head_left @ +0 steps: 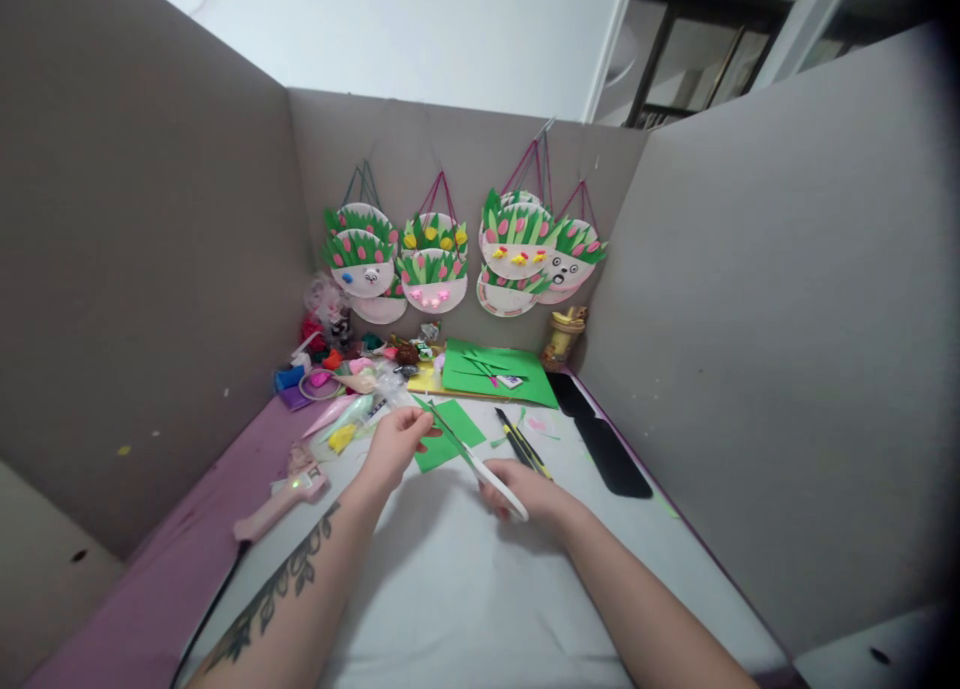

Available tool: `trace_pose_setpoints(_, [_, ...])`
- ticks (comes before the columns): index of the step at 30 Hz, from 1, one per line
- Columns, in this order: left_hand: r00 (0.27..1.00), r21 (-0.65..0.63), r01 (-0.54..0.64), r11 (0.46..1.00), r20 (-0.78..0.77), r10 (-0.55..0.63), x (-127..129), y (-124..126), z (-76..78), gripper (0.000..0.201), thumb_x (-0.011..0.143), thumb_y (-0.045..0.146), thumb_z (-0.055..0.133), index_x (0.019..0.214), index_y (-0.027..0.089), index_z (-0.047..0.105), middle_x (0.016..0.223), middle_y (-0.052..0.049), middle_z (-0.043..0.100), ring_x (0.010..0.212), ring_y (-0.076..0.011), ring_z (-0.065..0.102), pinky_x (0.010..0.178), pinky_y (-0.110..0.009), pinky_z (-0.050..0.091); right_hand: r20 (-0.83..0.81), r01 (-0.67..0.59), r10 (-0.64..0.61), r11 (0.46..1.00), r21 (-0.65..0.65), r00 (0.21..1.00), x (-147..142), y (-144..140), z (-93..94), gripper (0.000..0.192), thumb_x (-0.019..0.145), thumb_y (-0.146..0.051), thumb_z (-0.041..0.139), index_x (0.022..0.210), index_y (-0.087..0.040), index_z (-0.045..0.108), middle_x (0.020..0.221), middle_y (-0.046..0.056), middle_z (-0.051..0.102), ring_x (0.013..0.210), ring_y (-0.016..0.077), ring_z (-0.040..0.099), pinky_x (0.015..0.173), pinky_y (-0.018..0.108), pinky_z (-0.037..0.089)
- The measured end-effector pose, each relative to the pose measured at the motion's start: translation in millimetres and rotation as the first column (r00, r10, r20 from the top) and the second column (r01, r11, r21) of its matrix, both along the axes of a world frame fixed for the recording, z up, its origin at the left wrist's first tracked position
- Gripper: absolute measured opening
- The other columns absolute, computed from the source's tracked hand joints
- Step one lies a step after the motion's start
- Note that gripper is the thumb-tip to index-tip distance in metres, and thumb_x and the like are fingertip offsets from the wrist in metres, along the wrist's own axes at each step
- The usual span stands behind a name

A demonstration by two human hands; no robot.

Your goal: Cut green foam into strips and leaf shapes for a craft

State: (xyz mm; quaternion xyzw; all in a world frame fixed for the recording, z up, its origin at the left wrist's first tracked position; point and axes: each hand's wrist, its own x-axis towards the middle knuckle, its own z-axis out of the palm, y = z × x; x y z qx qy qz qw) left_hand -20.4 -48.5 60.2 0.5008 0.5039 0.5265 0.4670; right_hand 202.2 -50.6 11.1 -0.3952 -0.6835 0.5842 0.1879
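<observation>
My right hand (517,491) is wrapped round the white handle of a pair of scissors (471,456), whose blades point away and to the left. Close to the blade tips, my left hand (397,441) pinches a small piece of green paper (420,403), mostly hidden by the fingers and blades. Whether the blades touch it I cannot tell. Beneath the blades, a green paper sheet (466,425) lies on the white table cover. Two yellow-and-black craft knives (529,447) rest just beyond my right hand.
A pink glue gun (289,499) lies at left, its cord running forward. Craft supplies (352,379) crowd the back left. Larger green sheets (532,369) lie at the back. Black pads (611,454) line the right edge. Decorated paper-plate baskets (435,279) hang on the grey back panel.
</observation>
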Motion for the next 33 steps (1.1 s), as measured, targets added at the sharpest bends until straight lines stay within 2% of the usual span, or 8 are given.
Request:
trace_pose_setpoints(14, [0.998, 0.003, 0.056, 0.998, -0.012, -0.056, 0, 3, -6.3, 0.031, 0.063, 0.045, 0.064, 0.063, 0.018, 0.051, 0.062, -0.001, 0.060, 0.074, -0.0219, 0.067, 0.050, -0.022, 0.039, 0.031, 0.005, -0.006, 1.000, 0.011, 1.000, -3, -3, 5.9, 0.012, 0.057, -0.018, 0.050, 0.069, -0.018, 0.049, 0.056, -0.006, 0.050, 0.048, 0.0085, 0.045, 0.044, 0.019, 0.035])
trace_pose_setpoints(21, [0.996, -0.016, 0.088, 0.996, -0.032, -0.089, -1, 1, -2.4, 0.031, 0.062, 0.045, 0.064, 0.062, 0.017, 0.051, 0.061, -0.002, 0.061, 0.073, -0.0221, 0.067, 0.050, -0.022, 0.039, 0.062, 0.004, -0.007, 0.998, 0.058, 0.998, 0, -4, 8.4, 0.009, 0.060, -0.017, 0.049, 0.069, -0.018, 0.050, 0.056, -0.005, 0.051, 0.047, 0.0087, 0.045, 0.043, 0.019, 0.033])
trace_pose_setpoints(33, [0.991, -0.050, 0.126, 0.991, -0.032, -0.128, -1, -4, 5.4, 0.031, 0.061, 0.044, 0.066, 0.060, 0.018, 0.051, 0.058, -0.001, 0.060, 0.070, -0.0217, 0.067, 0.049, -0.022, 0.038, 0.080, 0.002, -0.008, 0.998, 0.068, 0.997, 1, -2, 8.0, 0.010, 0.060, -0.016, 0.049, 0.070, -0.017, 0.050, 0.056, -0.005, 0.051, 0.048, 0.0079, 0.045, 0.045, 0.018, 0.034])
